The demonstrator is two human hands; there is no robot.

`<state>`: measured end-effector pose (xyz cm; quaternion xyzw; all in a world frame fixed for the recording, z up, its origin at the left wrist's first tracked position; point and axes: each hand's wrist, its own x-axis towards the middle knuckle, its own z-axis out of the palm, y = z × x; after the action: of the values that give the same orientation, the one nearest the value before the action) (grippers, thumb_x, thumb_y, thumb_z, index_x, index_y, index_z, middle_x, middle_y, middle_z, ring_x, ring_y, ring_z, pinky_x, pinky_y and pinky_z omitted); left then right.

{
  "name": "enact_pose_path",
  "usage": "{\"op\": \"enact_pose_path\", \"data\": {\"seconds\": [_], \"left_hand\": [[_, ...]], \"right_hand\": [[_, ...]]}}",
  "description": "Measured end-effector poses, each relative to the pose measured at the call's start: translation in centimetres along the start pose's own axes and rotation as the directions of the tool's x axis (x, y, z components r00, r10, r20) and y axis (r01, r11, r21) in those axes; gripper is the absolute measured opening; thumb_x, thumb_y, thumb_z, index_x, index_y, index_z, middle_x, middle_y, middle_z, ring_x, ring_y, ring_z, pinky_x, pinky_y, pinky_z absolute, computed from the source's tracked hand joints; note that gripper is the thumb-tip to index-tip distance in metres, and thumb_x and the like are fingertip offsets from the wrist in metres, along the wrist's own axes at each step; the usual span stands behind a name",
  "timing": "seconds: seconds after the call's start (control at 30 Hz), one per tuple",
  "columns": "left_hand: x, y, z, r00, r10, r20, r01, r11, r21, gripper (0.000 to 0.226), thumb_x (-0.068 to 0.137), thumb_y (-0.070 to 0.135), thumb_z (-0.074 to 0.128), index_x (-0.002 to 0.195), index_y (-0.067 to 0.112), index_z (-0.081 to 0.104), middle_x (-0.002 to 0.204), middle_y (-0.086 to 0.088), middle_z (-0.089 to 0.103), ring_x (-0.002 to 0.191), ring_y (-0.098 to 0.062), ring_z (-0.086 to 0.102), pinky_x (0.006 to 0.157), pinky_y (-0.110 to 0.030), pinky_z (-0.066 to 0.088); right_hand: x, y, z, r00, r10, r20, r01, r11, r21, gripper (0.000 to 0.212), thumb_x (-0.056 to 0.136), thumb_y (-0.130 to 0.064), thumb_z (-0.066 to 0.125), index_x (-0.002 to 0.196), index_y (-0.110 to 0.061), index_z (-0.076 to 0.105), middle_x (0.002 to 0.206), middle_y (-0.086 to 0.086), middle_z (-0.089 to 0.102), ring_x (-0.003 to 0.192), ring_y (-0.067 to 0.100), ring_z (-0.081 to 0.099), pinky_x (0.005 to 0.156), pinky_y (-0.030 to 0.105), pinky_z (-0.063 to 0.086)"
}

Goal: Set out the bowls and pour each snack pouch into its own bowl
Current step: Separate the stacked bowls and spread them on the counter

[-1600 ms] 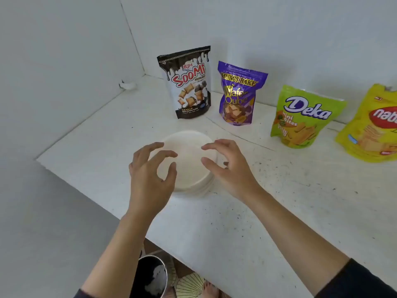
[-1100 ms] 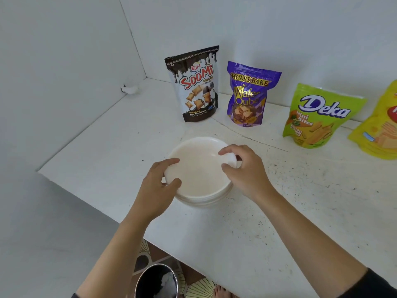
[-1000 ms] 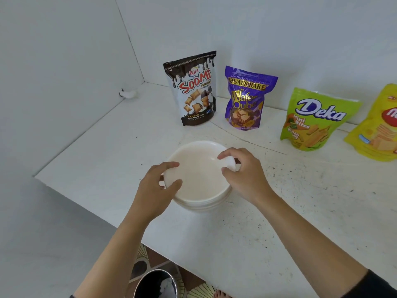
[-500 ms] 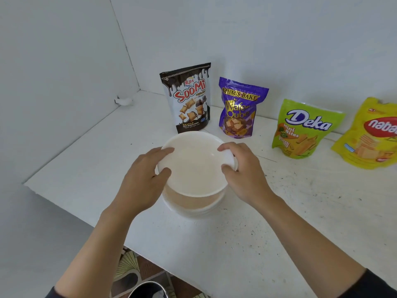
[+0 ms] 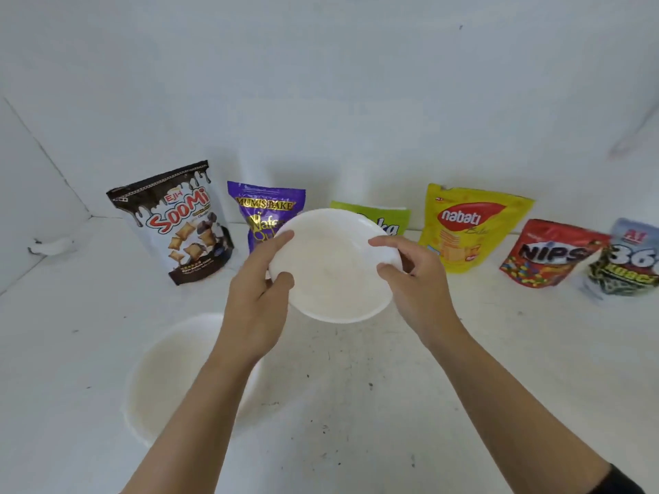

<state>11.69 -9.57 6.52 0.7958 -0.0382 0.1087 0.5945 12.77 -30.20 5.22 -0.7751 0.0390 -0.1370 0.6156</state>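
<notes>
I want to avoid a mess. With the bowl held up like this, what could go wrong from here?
1. The left hand and right hand pinch the white bowl only at its rim, so it may slip.
2. Held in front of the purple pouch and green pouch, it could tip them when set down.
3. A forearm crosses the remaining bowl stack and might nudge it.

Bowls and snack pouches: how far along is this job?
Barely begun. Both hands, left and right, hold one white bowl above the counter; the remaining stack waits lower left. All six pouches, Soomi through the rightmost, stand unpoured.
</notes>
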Motion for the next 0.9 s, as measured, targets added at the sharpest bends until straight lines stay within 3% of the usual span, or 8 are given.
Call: {"op": "enact_pose_path", "data": {"seconds": [0.1, 0.2, 0.3, 0.37, 0.5, 0.6, 0.9], "left_hand": [[0.5, -0.7, 3.9, 0.999, 0.018, 0.041, -0.02, 0.998, 0.057, 0.055, 0.09, -0.005, 0.051, 0.136, 0.024, 0.061, 0.13, 0.01, 0.056, 0.099, 0.008, 0.053, 0.072, -0.004, 0.043], [0.5, -2.0, 7.3, 0.999, -0.033, 0.042, 0.028, 0.994, 0.107, 0.056, 0.09, -0.007, 0.053, 0.133, 0.027, 0.061, 0.125, 0.013, 0.055, 0.1, -0.008, 0.051, 0.07, -0.004, 0.041], [0.8, -3.8, 9.7, 0.992, -0.119, 0.051, 0.112, 0.986, 0.123, 0.056, 0.089, -0.007, 0.053, 0.134, 0.026, 0.06, 0.128, 0.012, 0.055, 0.11, -0.016, 0.052, 0.086, -0.019, 0.046], [1.3, -5.2, 10.7, 0.982, -0.186, 0.044, 0.178, 0.973, 0.149, 0.056, 0.09, -0.007, 0.053, 0.135, 0.025, 0.06, 0.13, 0.01, 0.053, 0.119, -0.016, 0.049, 0.094, -0.028, 0.044], [1.9, -7.2, 11.5, 0.958, -0.286, 0.03, 0.273, 0.938, 0.215, 0.055, 0.089, -0.007, 0.055, 0.134, 0.024, 0.06, 0.129, 0.009, 0.051, 0.116, -0.014, 0.044, 0.092, -0.029, 0.043], [1.7, -8.4, 11.4, 0.946, -0.323, 0.018, 0.308, 0.916, 0.255, 0.056, 0.088, -0.006, 0.057, 0.134, 0.026, 0.061, 0.13, 0.009, 0.051, 0.116, -0.015, 0.044, 0.095, -0.032, 0.047], [0.5, -9.9, 10.9, 0.923, -0.376, 0.079, 0.326, 0.875, 0.358, 0.063, 0.085, -0.008, 0.06, 0.139, 0.023, 0.056, 0.144, 0.0, 0.052, 0.117, -0.012, 0.042, 0.092, -0.027, 0.042]], "right_hand": [[0.7, 2.1, -2.7, 0.996, 0.048, -0.071, -0.049, 0.999, -0.014, 0.047, 0.081, 0.008, 0.056, 0.097, -0.031, 0.076, 0.087, 0.006, 0.07, 0.07, 0.03, 0.053, 0.063, 0.03, 0.041], [1.3, 4.4, -4.4, 0.992, 0.091, -0.087, -0.097, 0.992, -0.078, 0.047, 0.083, 0.008, 0.055, 0.102, -0.03, 0.075, 0.098, -0.014, 0.072, 0.076, 0.017, 0.058, 0.066, 0.026, 0.046], [2.1, 6.8, -4.9, 0.988, 0.138, -0.07, -0.147, 0.977, -0.156, 0.047, 0.086, 0.006, 0.055, 0.118, -0.023, 0.075, 0.122, -0.006, 0.072, 0.095, 0.011, 0.06, 0.08, 0.021, 0.047], [2.7, 8.4, -4.8, 0.984, 0.17, -0.054, -0.177, 0.966, -0.188, 0.048, 0.087, 0.005, 0.055, 0.122, -0.022, 0.073, 0.129, 0.0, 0.069, 0.106, 0.016, 0.063, 0.088, 0.025, 0.052], [3.1, 10.6, -3.9, 0.977, 0.212, 0.005, -0.204, 0.947, -0.247, 0.048, 0.086, 0.006, 0.057, 0.124, -0.019, 0.072, 0.133, 0.002, 0.067, 0.114, 0.02, 0.062, 0.101, 0.033, 0.052], [2.6, 11.9, -3.4, 0.969, 0.244, 0.049, -0.222, 0.936, -0.272, 0.05, 0.082, 0.007, 0.06, 0.123, -0.018, 0.072, 0.13, 0.002, 0.068, 0.104, 0.018, 0.063, 0.098, 0.031, 0.054], [1.5, 12.7, -2.3, 0.95, 0.292, 0.107, -0.244, 0.913, -0.326, 0.05, 0.079, 0.009, 0.063, 0.123, -0.014, 0.071, 0.129, 0.001, 0.066, 0.107, 0.006, 0.052, 0.092, 0.016, 0.043]]}}
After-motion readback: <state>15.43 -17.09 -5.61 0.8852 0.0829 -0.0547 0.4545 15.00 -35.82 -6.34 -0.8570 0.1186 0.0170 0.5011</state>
